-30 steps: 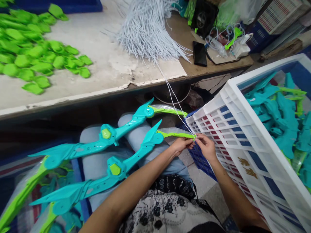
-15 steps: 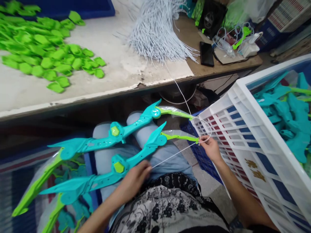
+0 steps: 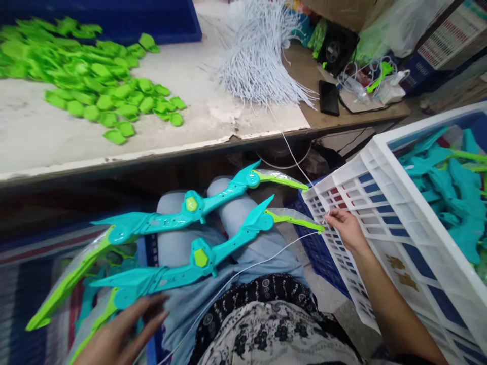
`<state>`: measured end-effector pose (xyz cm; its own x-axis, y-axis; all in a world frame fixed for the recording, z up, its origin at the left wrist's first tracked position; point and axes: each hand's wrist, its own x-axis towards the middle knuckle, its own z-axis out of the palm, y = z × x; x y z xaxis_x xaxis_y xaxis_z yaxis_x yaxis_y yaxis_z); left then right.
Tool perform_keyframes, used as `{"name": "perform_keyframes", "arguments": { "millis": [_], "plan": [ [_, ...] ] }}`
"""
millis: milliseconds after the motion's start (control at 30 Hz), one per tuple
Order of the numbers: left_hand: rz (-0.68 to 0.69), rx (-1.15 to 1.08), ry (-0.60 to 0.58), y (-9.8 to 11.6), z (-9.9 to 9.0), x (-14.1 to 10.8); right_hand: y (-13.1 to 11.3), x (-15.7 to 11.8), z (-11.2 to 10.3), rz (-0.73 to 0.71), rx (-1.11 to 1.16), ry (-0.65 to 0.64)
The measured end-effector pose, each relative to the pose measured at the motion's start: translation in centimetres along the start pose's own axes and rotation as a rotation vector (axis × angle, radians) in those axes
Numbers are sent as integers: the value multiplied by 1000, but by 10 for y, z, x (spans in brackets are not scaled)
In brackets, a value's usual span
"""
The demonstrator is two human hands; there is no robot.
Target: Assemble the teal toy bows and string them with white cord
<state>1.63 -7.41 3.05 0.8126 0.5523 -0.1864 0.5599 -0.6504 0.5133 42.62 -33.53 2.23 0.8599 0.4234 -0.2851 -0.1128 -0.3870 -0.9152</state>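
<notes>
Two turquoise toy bows, a far one (image 3: pixel 167 221) and a near one (image 3: pixel 171 276), lie side by side across the lap, each with lime-green limbs. Just past the near bow's right tip, my right hand (image 3: pixel 346 228) pinches a thin white string (image 3: pixel 262 259). From that tip the string runs slackly down to the bottom edge, and another stretch leads up towards the table. My left hand (image 3: pixel 125 327), a little blurred, is over the left end of the near bow with thumb and fingers apart. It covers part of that bow's lower green limb.
On the table (image 3: pixel 213 119) lie a heap of green plastic pieces (image 3: pixel 102 86), a bundle of white strings (image 3: pixel 262 66) and a black phone (image 3: pixel 329 97). A white basket (image 3: pixel 365 203) of turquoise parts stands close on the right. More bow parts sit low on the left.
My left hand has moved left and down, away from the string it was drawing taut, which now hangs slack. My right hand has shifted slightly right. The whole view has shifted a little.
</notes>
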Motion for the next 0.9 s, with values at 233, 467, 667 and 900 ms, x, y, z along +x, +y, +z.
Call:
{"name": "perform_keyframes", "arguments": {
  "millis": [233,467,667,900],
  "plan": [
    [334,166,9,49,25,95,-33,44,38,-379,-78,127],
    [286,44,-97,46,18,101,-29,55,46,-713,-503,109],
    [161,-377,-161,93,25,180,-25,63,47,-889,-708,65],
    [-197,-1045,-533,161,92,252,-23,64,43,-992,-834,35]
  ]
}}
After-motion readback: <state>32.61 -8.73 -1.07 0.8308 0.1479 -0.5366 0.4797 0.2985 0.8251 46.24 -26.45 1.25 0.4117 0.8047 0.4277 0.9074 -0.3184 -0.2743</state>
